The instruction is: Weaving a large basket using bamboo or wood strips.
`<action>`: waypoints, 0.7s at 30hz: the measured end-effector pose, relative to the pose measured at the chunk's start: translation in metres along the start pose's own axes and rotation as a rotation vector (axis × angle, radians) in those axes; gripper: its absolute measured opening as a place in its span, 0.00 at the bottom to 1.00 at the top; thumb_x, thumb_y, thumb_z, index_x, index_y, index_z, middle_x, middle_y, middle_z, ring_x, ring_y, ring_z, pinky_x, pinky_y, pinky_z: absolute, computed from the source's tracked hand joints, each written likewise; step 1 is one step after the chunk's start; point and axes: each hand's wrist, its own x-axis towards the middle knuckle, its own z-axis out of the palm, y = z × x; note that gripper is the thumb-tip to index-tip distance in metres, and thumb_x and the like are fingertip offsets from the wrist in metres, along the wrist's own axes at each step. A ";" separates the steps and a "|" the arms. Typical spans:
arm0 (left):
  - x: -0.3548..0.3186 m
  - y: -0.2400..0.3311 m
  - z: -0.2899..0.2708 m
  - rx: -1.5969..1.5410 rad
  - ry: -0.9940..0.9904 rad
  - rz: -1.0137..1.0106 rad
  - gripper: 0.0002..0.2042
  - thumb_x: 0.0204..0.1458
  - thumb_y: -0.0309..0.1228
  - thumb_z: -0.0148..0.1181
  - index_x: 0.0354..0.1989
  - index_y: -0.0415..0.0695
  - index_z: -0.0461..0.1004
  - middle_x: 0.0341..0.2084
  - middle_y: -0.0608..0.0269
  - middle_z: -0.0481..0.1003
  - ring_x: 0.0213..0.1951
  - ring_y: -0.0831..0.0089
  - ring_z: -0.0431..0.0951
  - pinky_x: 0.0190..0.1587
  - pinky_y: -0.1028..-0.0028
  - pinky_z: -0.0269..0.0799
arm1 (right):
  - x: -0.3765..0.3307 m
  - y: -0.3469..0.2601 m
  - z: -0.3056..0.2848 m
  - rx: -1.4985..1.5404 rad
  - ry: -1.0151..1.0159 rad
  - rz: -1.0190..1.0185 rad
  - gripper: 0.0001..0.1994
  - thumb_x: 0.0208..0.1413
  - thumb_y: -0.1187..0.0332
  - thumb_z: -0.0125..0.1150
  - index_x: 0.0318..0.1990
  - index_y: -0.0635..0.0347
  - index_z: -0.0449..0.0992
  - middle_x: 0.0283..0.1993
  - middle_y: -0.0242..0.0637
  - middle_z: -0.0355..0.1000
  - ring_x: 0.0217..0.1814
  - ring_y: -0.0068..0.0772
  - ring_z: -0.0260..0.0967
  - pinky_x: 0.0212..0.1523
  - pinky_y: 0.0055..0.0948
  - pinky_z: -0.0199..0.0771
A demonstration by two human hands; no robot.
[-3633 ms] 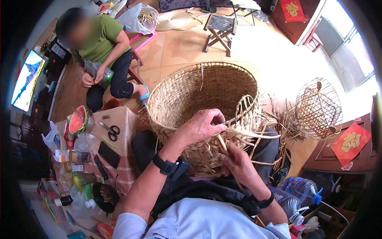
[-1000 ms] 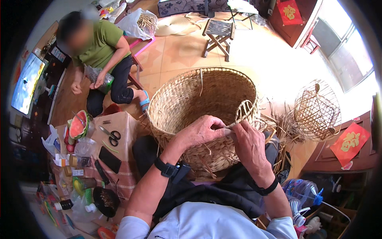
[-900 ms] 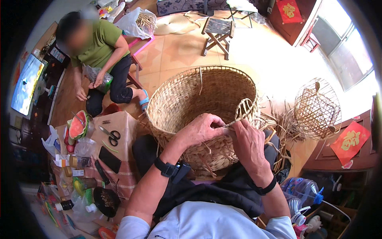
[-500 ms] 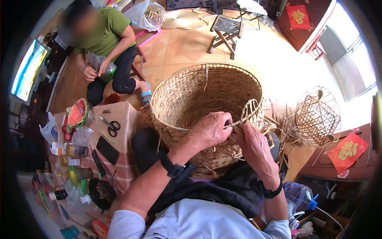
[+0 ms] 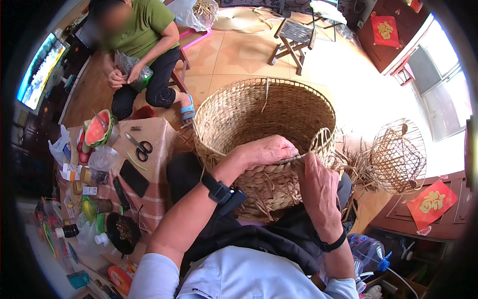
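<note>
Left hand [image 5: 266, 151] curled over near rim of woven basket [image 5: 264, 134], fingers closed on rim strand. Right hand [image 5: 318, 187] just beside, touching outer wall below small loop handle [image 5: 322, 139], fingers pinching same strand. Basket upright on lap, loose straw ends hanging from wall. Left, low table [image 5: 157, 134] with scissors [image 5: 139, 147], black phone [image 5: 133, 178], cut watermelon [image 5: 97, 128]. Right, open wire cage frame [image 5: 398, 155]. Beyond, seated person in green shirt [image 5: 142, 25], folding stool [image 5: 294, 35].

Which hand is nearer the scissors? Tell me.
Left. The left hand grips the basket rim, right of the scissors; the right hand is farther right.
</note>
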 end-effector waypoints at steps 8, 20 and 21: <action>-0.003 0.009 0.006 -0.149 0.108 -0.092 0.18 0.67 0.43 0.62 0.43 0.37 0.84 0.27 0.74 0.78 0.29 0.84 0.71 0.33 0.75 0.69 | 0.016 0.001 0.003 0.002 0.007 0.041 0.11 0.55 0.73 0.64 0.35 0.60 0.65 0.28 0.50 0.74 0.30 0.59 0.76 0.29 0.51 0.73; -0.005 0.008 0.012 0.306 0.334 -0.228 0.19 0.64 0.43 0.57 0.43 0.36 0.81 0.27 0.67 0.76 0.31 0.78 0.72 0.36 0.70 0.71 | -0.006 -0.010 -0.016 -0.016 0.016 -0.085 0.07 0.55 0.74 0.60 0.41 0.56 0.71 0.31 0.41 0.69 0.35 0.49 0.76 0.35 0.45 0.72; -0.005 0.009 0.014 0.071 0.307 -0.185 0.19 0.65 0.44 0.58 0.44 0.36 0.80 0.30 0.66 0.77 0.33 0.77 0.73 0.38 0.71 0.72 | -0.006 -0.007 -0.011 -0.010 0.024 -0.078 0.07 0.55 0.74 0.60 0.41 0.56 0.71 0.31 0.41 0.69 0.35 0.49 0.76 0.35 0.45 0.72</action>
